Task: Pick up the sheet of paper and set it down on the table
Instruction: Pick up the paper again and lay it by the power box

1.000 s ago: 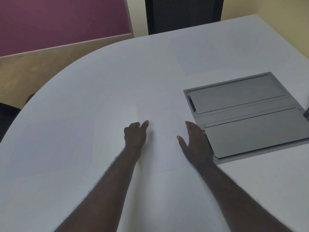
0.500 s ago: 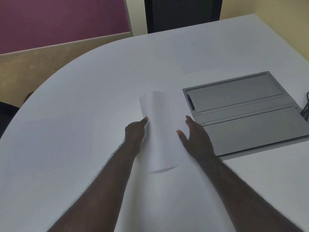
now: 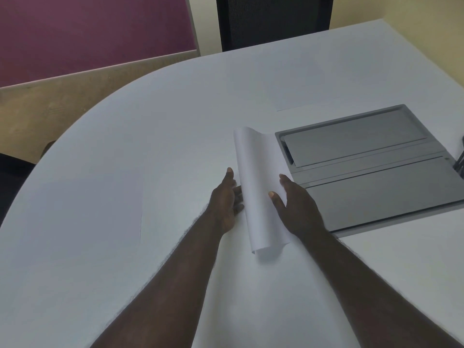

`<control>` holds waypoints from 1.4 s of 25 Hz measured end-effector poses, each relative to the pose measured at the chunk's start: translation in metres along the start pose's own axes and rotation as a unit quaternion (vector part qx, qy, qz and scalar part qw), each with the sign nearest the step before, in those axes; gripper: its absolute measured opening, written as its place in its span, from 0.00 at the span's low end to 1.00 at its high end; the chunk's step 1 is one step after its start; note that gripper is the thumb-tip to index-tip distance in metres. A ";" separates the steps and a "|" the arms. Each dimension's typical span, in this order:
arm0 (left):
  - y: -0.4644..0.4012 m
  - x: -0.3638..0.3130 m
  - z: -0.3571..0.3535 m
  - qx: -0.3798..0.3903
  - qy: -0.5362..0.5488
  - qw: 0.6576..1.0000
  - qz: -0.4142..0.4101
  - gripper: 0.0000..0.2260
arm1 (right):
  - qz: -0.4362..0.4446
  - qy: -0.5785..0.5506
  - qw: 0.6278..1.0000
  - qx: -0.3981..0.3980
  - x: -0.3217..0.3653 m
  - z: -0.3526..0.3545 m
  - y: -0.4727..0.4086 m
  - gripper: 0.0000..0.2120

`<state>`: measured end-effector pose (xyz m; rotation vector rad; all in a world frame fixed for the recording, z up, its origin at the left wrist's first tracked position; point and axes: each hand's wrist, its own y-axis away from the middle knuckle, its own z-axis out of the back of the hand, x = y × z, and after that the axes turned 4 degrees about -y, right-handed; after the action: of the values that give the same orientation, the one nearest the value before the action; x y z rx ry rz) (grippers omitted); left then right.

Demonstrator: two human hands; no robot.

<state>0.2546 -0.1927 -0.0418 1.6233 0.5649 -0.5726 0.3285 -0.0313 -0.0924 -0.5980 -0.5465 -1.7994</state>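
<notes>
The white sheet of paper (image 3: pixel 258 187) is off the white table (image 3: pixel 150 136), bowed into a long arch between my hands. My left hand (image 3: pixel 226 204) is at its left side; the fingers reach under the curved edge and the thumb points up beside it, off the paper. My right hand (image 3: pixel 298 209) holds the right side, thumb on top of the sheet and fingers behind it. The sheet's near end casts a shadow on the table.
A grey metal cable hatch (image 3: pixel 371 169) is set into the table just right of my right hand. Two more flat sheets lie on the table, one far (image 3: pixel 301 94) and one at the left (image 3: pixel 110 207). A black chair (image 3: pixel 273 18) stands at the far edge. Cables (image 3: pixel 460 162) show at the right.
The sheet lay flat under both hands a second ago. It has since risen and curled into an arch, and my left hand has shifted from a pinch to fingers under the edge.
</notes>
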 end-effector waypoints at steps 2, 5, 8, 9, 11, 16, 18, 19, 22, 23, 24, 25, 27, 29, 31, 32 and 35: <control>0.003 0.001 -0.003 0.035 0.026 0.999 0.027 0.27 | -0.001 -0.013 1.000 0.002 0.000 0.001 0.000 0.27; 0.006 0.003 0.003 0.090 0.049 0.995 0.007 0.24 | -0.001 -0.034 0.999 -0.006 0.001 0.002 0.001 0.25; -0.001 0.004 0.019 0.013 -0.019 0.997 -0.068 0.17 | 0.003 -0.042 0.999 -0.004 0.001 0.003 0.000 0.23; -0.003 0.003 0.025 -0.032 -0.058 0.993 -0.095 0.13 | 0.003 -0.050 0.999 0.000 0.000 0.004 -0.001 0.22; -0.008 0.005 0.034 -0.081 -0.140 0.975 -0.155 0.07 | 0.001 -0.088 0.996 -0.013 0.000 0.007 -0.002 0.21; 0.000 0.011 0.046 0.023 -0.135 0.949 -0.283 0.07 | -0.041 -0.190 0.975 -0.107 0.007 0.013 -0.011 0.18; 0.003 0.013 0.055 0.053 -0.092 0.948 -0.300 0.09 | -0.085 -0.280 0.953 -0.080 0.013 0.019 -0.018 0.18; 0.006 0.012 0.060 0.058 -0.065 0.950 -0.300 0.09 | -0.103 -0.333 0.935 -0.070 0.015 0.022 -0.022 0.16; 0.015 0.008 0.072 0.023 -0.036 0.959 -0.282 0.06 | -0.131 -0.425 0.893 -0.060 0.018 0.028 -0.026 0.10; 0.018 0.007 0.075 0.002 -0.041 0.963 -0.268 0.05 | -0.134 -0.438 0.887 -0.062 0.019 0.028 -0.025 0.11; 0.022 0.005 0.077 -0.015 -0.044 0.967 -0.251 0.05 | -0.137 -0.443 0.883 -0.068 0.021 0.028 -0.023 0.11; 0.027 0.004 0.079 -0.028 -0.041 0.971 -0.234 0.05 | -0.138 -0.442 0.883 -0.076 0.023 0.029 -0.020 0.10; 0.038 0.002 0.081 -0.042 -0.029 0.976 -0.210 0.05 | -0.137 -0.435 0.886 -0.083 0.029 0.034 -0.013 0.09; 0.049 0.001 0.083 -0.056 -0.031 0.979 -0.196 0.05 | -0.129 -0.420 0.893 -0.094 0.034 0.041 -0.005 0.07; 0.062 -0.002 0.086 -0.063 -0.037 0.979 -0.189 0.06 | -0.119 -0.415 0.895 -0.109 0.041 0.049 0.006 0.07; 0.069 -0.003 0.088 -0.062 -0.036 0.980 -0.188 0.06 | -0.116 -0.418 0.894 -0.115 0.045 0.052 0.012 0.07; 0.095 -0.005 0.094 -0.054 -0.033 0.978 -0.198 0.06 | -0.110 -0.429 0.888 -0.127 0.062 0.065 0.035 0.08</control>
<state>0.3083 -0.2970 0.0212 1.3909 0.8633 -0.8698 0.3542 -0.0448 -0.0007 -1.5992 -1.0025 -1.7647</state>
